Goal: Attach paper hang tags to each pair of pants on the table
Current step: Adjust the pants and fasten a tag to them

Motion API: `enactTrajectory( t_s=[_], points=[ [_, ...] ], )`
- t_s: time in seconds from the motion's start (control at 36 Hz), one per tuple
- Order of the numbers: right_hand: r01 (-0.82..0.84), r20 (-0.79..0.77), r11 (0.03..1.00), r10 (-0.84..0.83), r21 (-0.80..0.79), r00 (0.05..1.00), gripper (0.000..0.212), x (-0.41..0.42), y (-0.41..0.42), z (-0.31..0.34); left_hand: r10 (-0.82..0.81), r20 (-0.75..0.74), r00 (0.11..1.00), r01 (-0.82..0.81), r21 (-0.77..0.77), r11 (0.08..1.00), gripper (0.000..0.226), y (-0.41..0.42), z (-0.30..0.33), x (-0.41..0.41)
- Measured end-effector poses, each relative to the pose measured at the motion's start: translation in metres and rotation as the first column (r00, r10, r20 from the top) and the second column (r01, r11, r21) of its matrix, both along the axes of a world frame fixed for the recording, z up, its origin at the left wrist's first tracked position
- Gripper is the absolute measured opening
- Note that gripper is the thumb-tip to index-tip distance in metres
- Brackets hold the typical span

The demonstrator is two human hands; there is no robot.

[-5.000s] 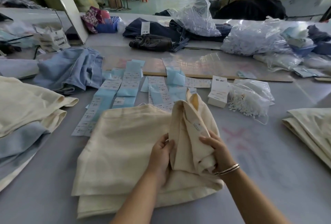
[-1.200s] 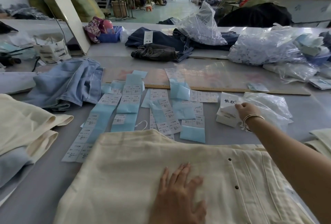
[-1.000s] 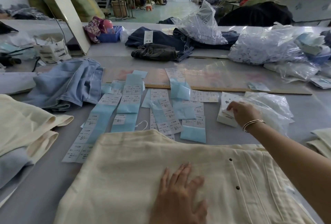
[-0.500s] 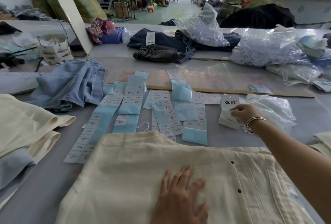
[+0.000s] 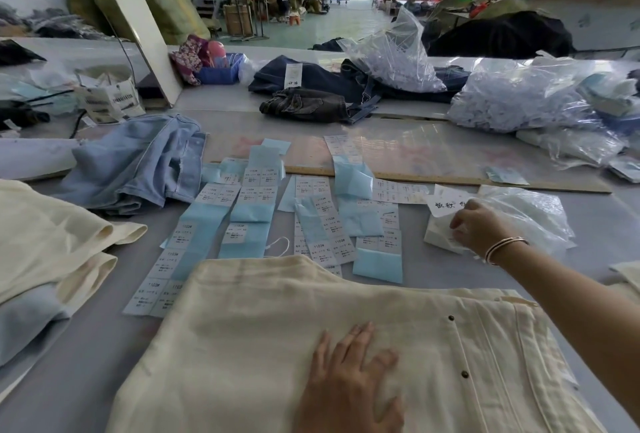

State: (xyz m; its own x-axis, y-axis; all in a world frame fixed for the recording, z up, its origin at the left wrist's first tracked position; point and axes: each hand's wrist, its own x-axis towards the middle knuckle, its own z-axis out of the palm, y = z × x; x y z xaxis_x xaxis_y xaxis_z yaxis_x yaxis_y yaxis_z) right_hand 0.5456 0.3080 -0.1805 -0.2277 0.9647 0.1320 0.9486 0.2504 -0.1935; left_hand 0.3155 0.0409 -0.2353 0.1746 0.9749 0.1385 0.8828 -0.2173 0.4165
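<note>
My left hand [image 5: 349, 384] lay flat, fingers straight, on the cream cotton pants [image 5: 277, 328]. My right hand [image 5: 479, 228] held a narrow grip, pinching a white paper hang tag [image 5: 446, 203] off its stack.

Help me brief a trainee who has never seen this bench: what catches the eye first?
Cream pants fill the foreground, the left hand flat on them. Behind lie rows of blue and white labels; to their right the right hand lifts a hang tag off a white stack.
</note>
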Motion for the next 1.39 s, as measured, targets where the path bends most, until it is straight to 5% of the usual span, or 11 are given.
enactTrajectory(
  t_s=[0.36, 0.5, 0.58, 0.75, 0.78, 0.83, 0.89, 0.94, 1.08, 1.22, 1.39],
  points=[
    [0.006, 0.289, 0.977, -0.070, 0.214, 0.955, 0.064, 0.007, -0.006, 0.027, 0.024, 0.018, 1.000, -0.024, -0.016, 1.000, 0.049, -0.001, 0.008, 0.000],
    [0.024, 0.075, 0.936, -0.053, 0.351, 0.996, 0.014, 0.005, -0.005, 0.042, 0.110, 0.187, 0.976, -0.098, -0.072, 0.993, 0.035, 0.039, 0.046, 0.004],
    [0.023, 0.032, 0.947, -0.035, 0.321, 0.999, 0.024, 0.009, -0.003, 0.051, -0.016, 0.180, 0.983, 0.006, 0.056, 0.998, 0.036, 0.086, 0.074, 0.029],
    [-0.035, -0.107, 0.947, 0.073, 0.320, 0.992, 0.033, 0.011, -0.010, 0.064, -0.183, 0.172, 0.968, 0.204, -0.114, 0.972, 0.054, 0.168, 0.090, 0.075],
    [-0.057, -0.132, 0.930, 0.111, 0.362, 0.985, 0.036, 0.009, -0.014, 0.066, -0.114, 0.407, 0.906, 0.201, -0.177, 0.963, 0.052, 0.176, 0.090, 0.080],
    [-0.177, -0.081, 0.877, 0.236, 0.446, 0.968, 0.044, 0.001, -0.028, 0.069, 0.227, 0.843, 0.488, 0.243, -0.381, 0.892, 0.051, 0.182, 0.094, 0.084],
    [-0.353, 0.048, 0.797, 0.380, 0.490, 0.924, 0.055, -0.009, -0.045, 0.066, 0.484, 0.874, 0.044, 0.375, -0.463, 0.803, 0.051, 0.185, 0.092, 0.080],
    [-0.494, 0.144, 0.725, 0.491, 0.480, 0.859, 0.067, -0.021, -0.063, 0.058, 0.529, 0.846, -0.067, 0.404, -0.462, 0.789, 0.050, 0.187, 0.083, 0.070],
    [-0.676, 0.048, 0.685, 0.692, 0.274, 0.720, 0.049, -0.045, -0.092, 0.032, 0.548, 0.834, 0.066, 0.114, -0.552, 0.826, 0.012, 0.180, 0.058, 0.031],
    [-0.253, -0.519, 0.932, 0.355, 0.258, 0.778, 0.014, -0.061, -0.074, 0.014, 0.457, 0.650, 0.606, -0.240, -0.398, 0.885, 0.014, 0.165, 0.036, -0.016],
    [-0.226, -0.182, 0.971, 0.208, -0.081, 0.961, 0.022, -0.070, -0.037, -0.024, 0.052, 0.297, 0.953, -0.011, -0.140, 0.990, 0.045, 0.137, 0.016, -0.016]
  ],
)
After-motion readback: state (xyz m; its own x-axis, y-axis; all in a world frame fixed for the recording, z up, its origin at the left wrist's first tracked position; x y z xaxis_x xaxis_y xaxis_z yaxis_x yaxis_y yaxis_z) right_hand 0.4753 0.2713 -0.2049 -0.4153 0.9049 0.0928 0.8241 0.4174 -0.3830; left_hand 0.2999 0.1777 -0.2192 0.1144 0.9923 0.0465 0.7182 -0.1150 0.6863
